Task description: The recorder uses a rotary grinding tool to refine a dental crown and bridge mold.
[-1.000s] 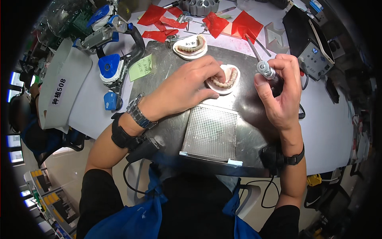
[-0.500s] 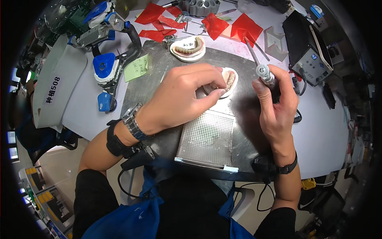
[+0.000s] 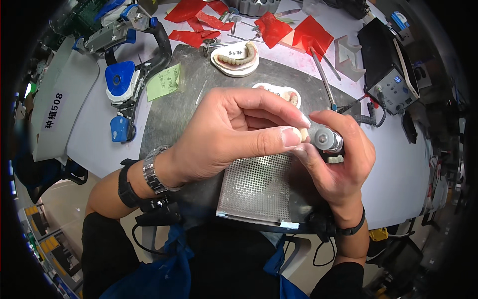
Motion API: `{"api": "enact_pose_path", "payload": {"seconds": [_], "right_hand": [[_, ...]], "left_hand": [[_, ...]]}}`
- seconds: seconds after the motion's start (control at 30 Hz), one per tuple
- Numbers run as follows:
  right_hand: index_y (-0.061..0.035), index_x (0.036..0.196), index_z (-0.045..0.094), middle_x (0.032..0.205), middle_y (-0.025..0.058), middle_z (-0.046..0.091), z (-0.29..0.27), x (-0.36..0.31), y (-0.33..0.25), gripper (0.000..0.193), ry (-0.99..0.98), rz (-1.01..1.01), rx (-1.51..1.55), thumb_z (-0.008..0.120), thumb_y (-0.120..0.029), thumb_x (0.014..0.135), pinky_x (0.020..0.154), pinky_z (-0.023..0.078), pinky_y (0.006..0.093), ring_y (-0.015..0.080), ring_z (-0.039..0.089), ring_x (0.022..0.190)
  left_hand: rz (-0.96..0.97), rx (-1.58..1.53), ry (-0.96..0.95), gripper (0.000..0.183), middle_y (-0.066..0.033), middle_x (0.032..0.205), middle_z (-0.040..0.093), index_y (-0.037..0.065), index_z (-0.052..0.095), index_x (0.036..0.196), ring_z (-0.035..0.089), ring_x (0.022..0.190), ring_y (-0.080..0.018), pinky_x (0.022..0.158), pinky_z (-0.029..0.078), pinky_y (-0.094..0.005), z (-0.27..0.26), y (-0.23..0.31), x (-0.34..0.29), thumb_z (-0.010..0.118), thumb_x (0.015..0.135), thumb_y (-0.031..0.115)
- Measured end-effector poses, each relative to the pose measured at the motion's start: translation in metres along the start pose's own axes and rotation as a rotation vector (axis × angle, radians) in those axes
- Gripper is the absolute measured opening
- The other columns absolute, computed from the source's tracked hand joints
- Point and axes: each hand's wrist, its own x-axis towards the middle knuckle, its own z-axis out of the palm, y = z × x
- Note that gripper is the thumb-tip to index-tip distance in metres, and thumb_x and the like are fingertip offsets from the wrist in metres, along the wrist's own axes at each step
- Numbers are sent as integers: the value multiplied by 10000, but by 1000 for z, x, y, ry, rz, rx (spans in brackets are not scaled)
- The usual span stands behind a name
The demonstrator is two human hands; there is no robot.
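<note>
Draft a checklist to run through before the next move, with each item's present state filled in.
1. Small pale piece pinched in the left hand: ok.
2. Handpiece held in the right hand: ok.
3. Handpiece's working tip in plain sight: not ok, hidden.
4. Control box display lit: ok.
5. Handpiece spinning or stopped: cannot tell.
6. Nearer cast fully visible: not ok, partly covered.

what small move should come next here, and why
Probably a slight firming of the left hand's pinch on the small ivory-coloured piece: little of it shows between thumb and finger, and the silver-and-grey cylindrical handpiece in the right hand is close beside it.
</note>
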Motion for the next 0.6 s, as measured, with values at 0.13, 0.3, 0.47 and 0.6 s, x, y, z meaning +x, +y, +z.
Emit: {"api": "enact_pose_path", "payload": {"seconds": [0.13,0.3,0.47,0.6], "right_hand": [[-44,978,696,689,45,588,-1,-3,1,404,-25,6,-11,880,-203,655,472,391,320,188,519,529],[-44,971,708,656,38,554,-1,-4,1,393,-36,14,-5,874,-211,657,468,382,320,185,507,521],[-42,962,712,657,41,559,0,-4,0,386,-41,11,18,873,-206,652,470,389,316,182,514,525],[-41,956,712,661,40,566,0,-4,-1,381,-54,25,8,870,-200,648,472,395,315,183,521,529]], "left_hand": [[80,48,-20,249,-137,1055,684,-37,605,1089,685,1018,-183,932,558,-326,0,0,1,702,860,-46],[62,62,-41,250,-131,1048,686,-29,604,1062,685,1013,-178,932,555,-326,0,-1,1,727,844,-34],[55,36,-23,242,-139,1043,693,-30,609,1055,689,1005,-179,933,555,-325,1,-1,0,731,846,-28],[62,60,-27,236,-147,1038,700,-32,613,1055,694,999,-180,928,559,-325,1,-1,0,731,852,-19]]}}
